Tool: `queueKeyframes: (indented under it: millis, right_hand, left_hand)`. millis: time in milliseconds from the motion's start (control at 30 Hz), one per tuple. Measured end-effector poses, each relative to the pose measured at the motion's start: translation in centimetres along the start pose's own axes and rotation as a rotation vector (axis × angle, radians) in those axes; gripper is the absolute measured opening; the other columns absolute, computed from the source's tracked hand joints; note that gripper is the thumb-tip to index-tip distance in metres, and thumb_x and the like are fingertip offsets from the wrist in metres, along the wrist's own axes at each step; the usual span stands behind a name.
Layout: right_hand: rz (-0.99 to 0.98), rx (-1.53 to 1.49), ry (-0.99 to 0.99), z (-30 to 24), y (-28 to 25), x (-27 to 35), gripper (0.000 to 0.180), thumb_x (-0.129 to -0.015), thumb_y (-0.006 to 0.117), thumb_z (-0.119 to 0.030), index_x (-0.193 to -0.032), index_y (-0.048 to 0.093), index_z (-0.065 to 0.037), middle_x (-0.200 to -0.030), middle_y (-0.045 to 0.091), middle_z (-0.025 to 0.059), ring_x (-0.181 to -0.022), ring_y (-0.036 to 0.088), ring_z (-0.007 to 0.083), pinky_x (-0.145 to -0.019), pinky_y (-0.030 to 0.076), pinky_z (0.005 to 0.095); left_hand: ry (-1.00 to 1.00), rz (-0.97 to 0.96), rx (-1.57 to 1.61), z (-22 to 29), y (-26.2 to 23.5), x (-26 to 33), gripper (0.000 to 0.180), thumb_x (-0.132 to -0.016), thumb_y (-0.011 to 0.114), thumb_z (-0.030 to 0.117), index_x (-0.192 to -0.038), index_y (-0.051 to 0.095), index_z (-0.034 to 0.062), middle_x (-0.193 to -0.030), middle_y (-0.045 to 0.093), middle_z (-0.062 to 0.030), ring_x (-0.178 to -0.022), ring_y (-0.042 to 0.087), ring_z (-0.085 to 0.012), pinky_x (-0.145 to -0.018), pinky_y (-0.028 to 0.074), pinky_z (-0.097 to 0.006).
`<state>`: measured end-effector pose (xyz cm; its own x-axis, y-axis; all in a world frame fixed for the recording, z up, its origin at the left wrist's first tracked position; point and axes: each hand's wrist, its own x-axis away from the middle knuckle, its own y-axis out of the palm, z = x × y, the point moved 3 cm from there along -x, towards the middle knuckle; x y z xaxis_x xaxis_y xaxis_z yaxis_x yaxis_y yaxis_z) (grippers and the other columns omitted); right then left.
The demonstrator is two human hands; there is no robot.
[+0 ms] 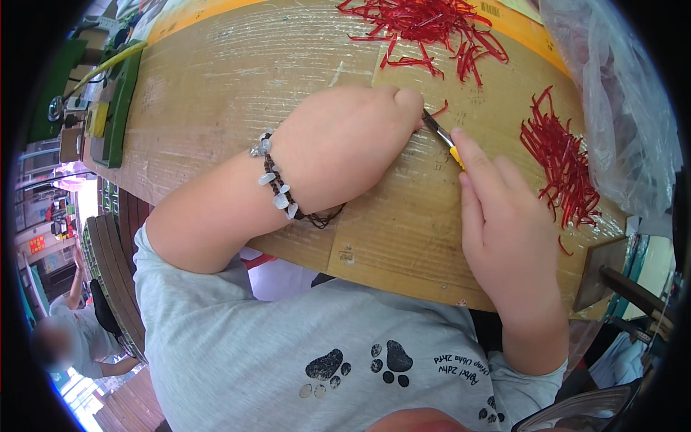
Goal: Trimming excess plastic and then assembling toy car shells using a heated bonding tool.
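Note:
My left hand (pixel 353 140) is closed in a fist over the cardboard-covered table, a bead bracelet (pixel 277 180) round its wrist. At its thumb tip a thin red strip (pixel 440 109) sticks out; the pinching fingers are mostly hidden under the hand. My right hand (pixel 500 209) grips a small yellow-handled craft knife (pixel 443 137) between thumb and fingers. Its dark blade tip meets the left thumb, right beside the strip. How the blade touches the strip is too small to make out.
A large pile of red strips (pixel 432 21) lies at the far side, and a second pile (pixel 561 169) at the right. Beside that hangs a clear plastic bag (pixel 612 108). A green metal fixture (pixel 119 108) stands at the left edge. Another person (pixel 83 327) sits at the lower left.

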<state>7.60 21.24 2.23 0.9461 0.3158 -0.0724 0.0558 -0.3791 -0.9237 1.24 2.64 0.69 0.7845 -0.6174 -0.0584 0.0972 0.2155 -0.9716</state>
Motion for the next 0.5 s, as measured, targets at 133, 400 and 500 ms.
queueKeyframes:
  millis: [133,400,500]
  right_hand:
    - [-0.009,0.104,-0.002,-0.1,0.6,0.1,0.046,-0.094,0.062,-0.013,-0.139,0.060,-0.016,-0.090,0.057,0.0104,-0.063,0.066,0.0307,-0.057,0.055,0.0421]
    - [0.028,0.361,-0.061,-0.3,1.8,0.2,0.057,-0.089,0.059,-0.008,-0.145,0.055,-0.015,-0.089,0.054,0.0100,-0.057,0.063,0.0280,-0.055,0.055,0.0395]
    - [0.025,0.495,0.037,0.5,1.9,0.0,0.060,-0.088,0.058,-0.007,-0.148,0.052,-0.014,-0.088,0.053,0.0093,-0.056,0.061,0.0275,-0.054,0.055,0.0383]
  left_hand:
    - [0.013,0.013,0.016,-0.1,0.2,0.0,0.019,-0.102,0.055,0.023,-0.100,0.059,0.0044,-0.081,0.067,-0.0170,-0.077,0.067,-0.0386,-0.068,0.053,-0.047]
    - [0.067,0.059,0.037,0.0,0.3,-0.3,0.019,-0.100,0.056,0.020,-0.093,0.053,0.0026,-0.076,0.064,-0.0174,-0.074,0.065,-0.0392,-0.065,0.052,-0.048]
    - [0.081,0.034,0.042,-0.1,0.2,0.0,0.019,-0.100,0.057,0.020,-0.093,0.052,0.0022,-0.078,0.063,-0.0174,-0.076,0.066,-0.0393,-0.066,0.052,-0.049]
